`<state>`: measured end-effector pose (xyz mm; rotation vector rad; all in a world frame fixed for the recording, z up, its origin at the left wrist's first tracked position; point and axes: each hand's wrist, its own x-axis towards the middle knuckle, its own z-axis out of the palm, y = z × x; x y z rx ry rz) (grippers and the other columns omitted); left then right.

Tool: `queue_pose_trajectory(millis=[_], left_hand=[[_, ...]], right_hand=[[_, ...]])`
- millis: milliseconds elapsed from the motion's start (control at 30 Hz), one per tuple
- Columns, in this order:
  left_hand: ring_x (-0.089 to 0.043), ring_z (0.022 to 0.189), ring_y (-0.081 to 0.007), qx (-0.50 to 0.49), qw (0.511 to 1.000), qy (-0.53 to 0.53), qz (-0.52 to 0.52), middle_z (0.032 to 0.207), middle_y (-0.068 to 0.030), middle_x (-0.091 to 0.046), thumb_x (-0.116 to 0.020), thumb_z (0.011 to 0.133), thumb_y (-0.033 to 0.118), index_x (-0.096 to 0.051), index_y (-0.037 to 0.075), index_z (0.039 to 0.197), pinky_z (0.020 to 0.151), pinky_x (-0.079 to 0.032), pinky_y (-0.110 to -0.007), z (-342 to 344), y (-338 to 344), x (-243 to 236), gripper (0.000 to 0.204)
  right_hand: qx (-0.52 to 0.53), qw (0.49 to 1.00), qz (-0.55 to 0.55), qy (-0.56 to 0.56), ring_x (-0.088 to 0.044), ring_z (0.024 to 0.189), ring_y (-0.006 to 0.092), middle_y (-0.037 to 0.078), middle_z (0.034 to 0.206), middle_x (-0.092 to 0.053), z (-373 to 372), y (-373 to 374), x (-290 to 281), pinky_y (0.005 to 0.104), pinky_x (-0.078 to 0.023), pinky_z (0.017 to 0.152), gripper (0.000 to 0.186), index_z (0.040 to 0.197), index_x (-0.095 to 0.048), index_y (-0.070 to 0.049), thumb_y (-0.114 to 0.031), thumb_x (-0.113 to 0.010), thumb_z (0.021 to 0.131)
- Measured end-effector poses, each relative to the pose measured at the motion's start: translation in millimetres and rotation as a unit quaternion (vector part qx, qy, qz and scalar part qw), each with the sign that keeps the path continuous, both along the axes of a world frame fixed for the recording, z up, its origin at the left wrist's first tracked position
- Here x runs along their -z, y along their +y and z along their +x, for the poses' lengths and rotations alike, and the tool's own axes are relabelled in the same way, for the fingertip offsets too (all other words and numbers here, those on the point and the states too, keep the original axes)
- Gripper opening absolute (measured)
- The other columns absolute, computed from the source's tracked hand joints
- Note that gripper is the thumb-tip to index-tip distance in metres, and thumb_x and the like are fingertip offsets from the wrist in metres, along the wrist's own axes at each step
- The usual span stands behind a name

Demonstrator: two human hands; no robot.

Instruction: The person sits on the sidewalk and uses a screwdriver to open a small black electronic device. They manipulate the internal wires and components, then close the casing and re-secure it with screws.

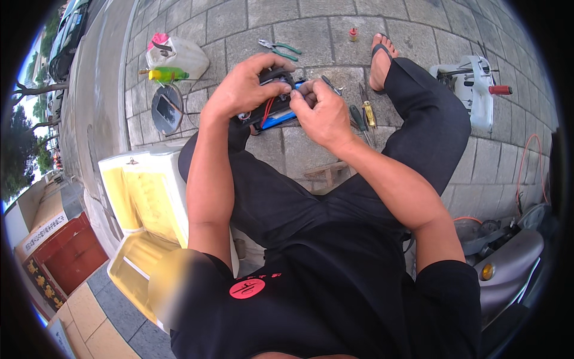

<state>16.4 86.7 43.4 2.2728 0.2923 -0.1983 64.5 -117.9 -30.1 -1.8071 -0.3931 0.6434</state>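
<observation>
My left hand (245, 88) is closed on a black part (260, 110) with red wires (268, 105) and a blue piece (279, 119) beneath, in front of my bent legs. My right hand (318, 116) is closed at the part's right end, its fingertips pinched beside my left thumb; the small detail between them is hidden. Right of the hands lie a dark-handled screwdriver (357, 118) and a yellow-handled one (368, 113). Green-handled pliers (281, 51) lie beyond my left hand.
Around me are a jug (182, 54), green bottle (170, 74), dark metal tray (167, 113), small red container (353, 35), white machine with red handle (472, 102), yellow padded seat (137, 197) and grey scooter body (511, 263) on paving (311, 149). Parked cars stand upper left.
</observation>
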Motion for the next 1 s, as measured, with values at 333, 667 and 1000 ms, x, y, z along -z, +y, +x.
queue_pose_trajectory(millis=[333, 667, 1000], left_hand=[[-0.072, 0.112, -0.0188, 0.002, 1.0, 0.003, -0.019, 0.119, -0.0068, -0.079, -0.088, 0.093, 0.017, -0.078, 0.007, 0.13, 0.101, -0.057, -0.036, -2, 1, -3, 0.039], [-0.073, 0.108, -0.021, -0.006, 1.0, -0.016, 0.001, 0.119, -0.0082, -0.078, -0.089, 0.096, 0.026, -0.08, 0.01, 0.129, 0.097, -0.058, -0.037, -3, 2, 4, 0.038], [-0.074, 0.103, -0.0194, -0.028, 0.999, -0.016, 0.028, 0.115, -0.0064, -0.079, -0.088, 0.094, 0.024, -0.083, 0.01, 0.124, 0.093, -0.059, -0.035, -2, -6, 0, 0.033]], right_hand=[[-0.006, 0.991, 0.077, 0.11, -0.076, 0.081, 0.0185, 0.013, 0.09, -0.081, 6, -2, 6, 0.0366, -0.06, 0.077, 0.03, 0.11, -0.076, 0.002, -0.027, -0.076, 0.102], [-0.029, 0.991, 0.08, 0.104, -0.077, 0.081, 0.0178, 0.014, 0.092, -0.083, 16, -2, 7, 0.0351, -0.06, 0.076, 0.033, 0.109, -0.079, 0.005, -0.027, -0.077, 0.099], [-0.089, 0.99, 0.059, 0.097, -0.068, 0.078, 0.0084, 0.005, 0.091, -0.077, 31, -3, 13, 0.0292, -0.057, 0.069, 0.028, 0.11, -0.075, 0.006, -0.021, -0.078, 0.104]])
